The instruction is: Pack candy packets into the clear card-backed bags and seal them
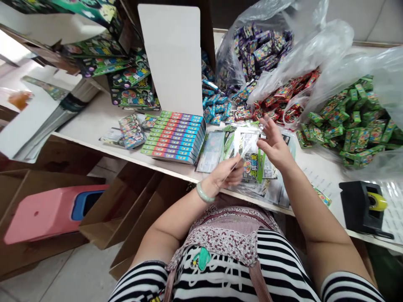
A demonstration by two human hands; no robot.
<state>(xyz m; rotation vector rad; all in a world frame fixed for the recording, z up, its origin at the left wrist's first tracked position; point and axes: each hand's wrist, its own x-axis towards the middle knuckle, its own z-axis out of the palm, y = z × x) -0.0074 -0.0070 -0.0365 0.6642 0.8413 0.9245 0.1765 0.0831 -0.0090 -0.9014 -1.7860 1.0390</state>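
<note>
My left hand (228, 171), with a pale green bangle at the wrist, is closed on a thin clear plastic bag (251, 142). The bag stretches up and right toward my right hand (274, 144). That hand's thumb and fingers are apart beside the film; whether the fingertips touch it I cannot make out. Beneath both hands lie printed black-and-green packets (252, 167) in clear plastic. Left of them stands a display box (171, 136) with its white lid (173, 54) raised, filled with rows of small green, red, purple and blue boxes.
Clear bags at the back hold small purple boxes (264, 46), red boxes (283, 96) and green boxes (355, 121). Loose blue boxes (217, 105) lie behind the display box. A black tape dispenser (359, 207) stands right. Cartons (126, 205) and a pink stool (47, 212) are below left.
</note>
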